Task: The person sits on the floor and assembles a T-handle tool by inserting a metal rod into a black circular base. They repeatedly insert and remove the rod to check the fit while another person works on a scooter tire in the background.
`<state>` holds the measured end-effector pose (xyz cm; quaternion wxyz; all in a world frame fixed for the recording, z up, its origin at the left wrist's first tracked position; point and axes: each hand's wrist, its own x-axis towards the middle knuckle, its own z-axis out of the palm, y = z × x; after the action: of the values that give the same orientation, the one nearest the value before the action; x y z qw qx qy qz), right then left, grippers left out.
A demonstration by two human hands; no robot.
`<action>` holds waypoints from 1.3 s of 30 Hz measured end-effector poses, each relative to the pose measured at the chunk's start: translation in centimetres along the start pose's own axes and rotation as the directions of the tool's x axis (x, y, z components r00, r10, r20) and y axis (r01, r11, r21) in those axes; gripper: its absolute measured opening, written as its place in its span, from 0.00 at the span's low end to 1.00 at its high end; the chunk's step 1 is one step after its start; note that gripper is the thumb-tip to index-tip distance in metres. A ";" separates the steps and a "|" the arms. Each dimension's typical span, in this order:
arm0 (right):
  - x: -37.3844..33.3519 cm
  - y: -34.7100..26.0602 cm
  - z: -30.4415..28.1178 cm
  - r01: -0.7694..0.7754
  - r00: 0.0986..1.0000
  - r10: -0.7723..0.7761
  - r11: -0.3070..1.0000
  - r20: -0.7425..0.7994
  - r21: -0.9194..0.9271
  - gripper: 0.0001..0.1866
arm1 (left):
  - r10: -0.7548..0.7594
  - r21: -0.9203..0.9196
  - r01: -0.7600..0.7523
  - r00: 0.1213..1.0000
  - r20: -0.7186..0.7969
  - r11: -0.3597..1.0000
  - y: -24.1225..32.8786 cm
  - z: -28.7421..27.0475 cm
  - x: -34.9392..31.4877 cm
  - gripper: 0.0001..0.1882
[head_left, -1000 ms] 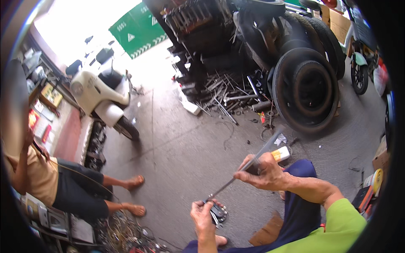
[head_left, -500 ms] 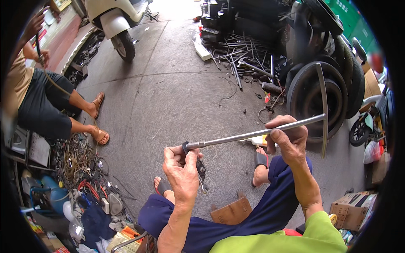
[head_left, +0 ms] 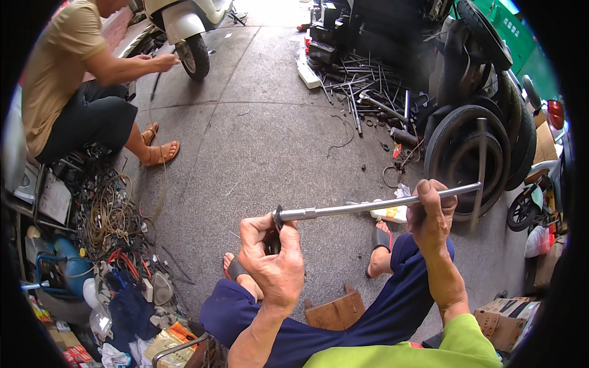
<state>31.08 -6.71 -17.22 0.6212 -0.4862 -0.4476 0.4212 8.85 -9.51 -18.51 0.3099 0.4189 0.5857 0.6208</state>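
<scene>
A T-handle socket wrench point(head_left: 359, 208) lies nearly level across the front of me, its socket end to the left. My left hand point(head_left: 274, 264) is closed on a small black part point(head_left: 278, 218) that sits against the socket end. What lies deeper in those fingers is hidden. Close to the crossbar, my right hand point(head_left: 433, 218) has its fingers and thumb around the shaft. The crossbar point(head_left: 481, 165) is smeared by motion.
A person point(head_left: 80, 80) sits at the left, holding a thin dark hose or cable. Tangled cables point(head_left: 104, 214) lie below them. Metal rods point(head_left: 368, 80) are piled far right of centre, beside stacked tyres point(head_left: 460, 147). A wooden stool point(head_left: 335, 311) stands between my legs; a scooter point(head_left: 187, 37) is at the back.
The wrench's crossbar has turned a little, and my right hand's grip has shifted on the shaft. The dark part hanging below my left hand is now hidden. The other person's hands have moved right.
</scene>
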 end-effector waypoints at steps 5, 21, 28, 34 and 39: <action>0.6 0.5 -0.3 -0.027 0.995 0.014 0.989 0.094 0.144 0.16 | 0.071 0.005 -0.071 0.997 0.011 0.997 -0.9 0.0 -0.2 0.06; -0.1 0.4 0.4 0.040 0.981 -0.063 0.991 0.186 0.126 0.11 | 0.053 -0.004 -0.053 0.997 -0.056 0.999 -0.5 -0.6 0.3 0.06; 0.0 0.6 0.3 0.018 0.997 -0.024 0.997 0.071 0.080 0.14 | 0.003 -0.017 -0.004 1.000 -0.011 1.000 -0.8 0.2 -0.2 0.06; 0.4 -0.2 0.5 -0.006 0.957 -0.052 0.980 0.284 0.200 0.17 | -0.079 -0.064 0.078 0.997 -0.014 0.995 -0.2 0.5 0.3 0.06; 0.1 0.3 0.2 0.053 0.954 -0.086 0.991 0.288 0.120 0.12 | -0.059 -0.052 0.057 0.998 -0.027 0.997 -0.6 0.2 0.7 0.07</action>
<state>30.85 -6.49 -17.42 0.5886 -0.3672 -0.5275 0.4904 8.69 -8.75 -19.03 0.3302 0.3848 0.5857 0.6323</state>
